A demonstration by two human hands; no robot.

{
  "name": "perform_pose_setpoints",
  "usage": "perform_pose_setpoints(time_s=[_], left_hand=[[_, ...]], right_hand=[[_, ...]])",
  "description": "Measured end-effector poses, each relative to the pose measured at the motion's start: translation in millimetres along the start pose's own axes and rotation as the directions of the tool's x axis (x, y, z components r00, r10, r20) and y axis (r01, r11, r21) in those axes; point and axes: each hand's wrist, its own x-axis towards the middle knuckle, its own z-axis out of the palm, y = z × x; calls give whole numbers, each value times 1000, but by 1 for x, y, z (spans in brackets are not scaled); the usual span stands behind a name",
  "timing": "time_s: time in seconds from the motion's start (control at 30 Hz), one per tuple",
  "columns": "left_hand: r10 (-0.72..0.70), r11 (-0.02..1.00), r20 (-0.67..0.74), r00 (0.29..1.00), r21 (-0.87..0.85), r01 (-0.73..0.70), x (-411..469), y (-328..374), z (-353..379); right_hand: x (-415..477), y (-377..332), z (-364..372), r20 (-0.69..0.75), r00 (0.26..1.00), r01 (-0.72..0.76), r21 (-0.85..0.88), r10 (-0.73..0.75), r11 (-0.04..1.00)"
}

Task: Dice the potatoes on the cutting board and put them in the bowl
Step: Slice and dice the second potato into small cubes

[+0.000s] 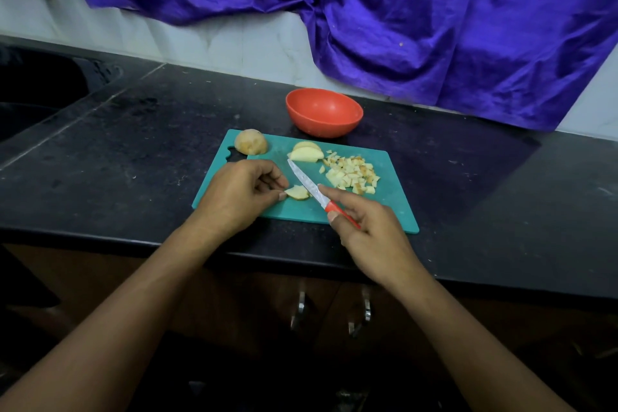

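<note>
On the teal cutting board [394,211], seen from the head, the left hand [239,192] pinches a potato slice [297,192] just left of the knife [309,187] gripped by the right hand [368,234], its blade angled across the slice's right end.

Reaching forward on bare forearms, pinching a pale half-round potato slice [297,192] with the curled left hand [240,191], gripping a red-handled steel knife [306,181] in the right hand [371,231], forefinger stretched along the blade.
</note>
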Motion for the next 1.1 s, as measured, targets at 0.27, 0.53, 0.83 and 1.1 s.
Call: perform_pose_setpoints(time_s=[0.27,0.53,0.83,1.1], left_hand=[[16,999,98,995,-47,-11,5,-6,-8],[27,999,238,971,20,-32,19,-6,-10],[66,994,67,996,77,-72,2,-2,2],[28,994,-38,999,105,-24,-9,7,11]], right_hand=[[8,0,-3,-97,964,-189,398,246,898],[2,-18,3,-76,987,-160,-315,143,936],[7,-29,2,-5,998,-61,-453,65,889],[38,-26,-13,154,988,83,-552,4,830]])
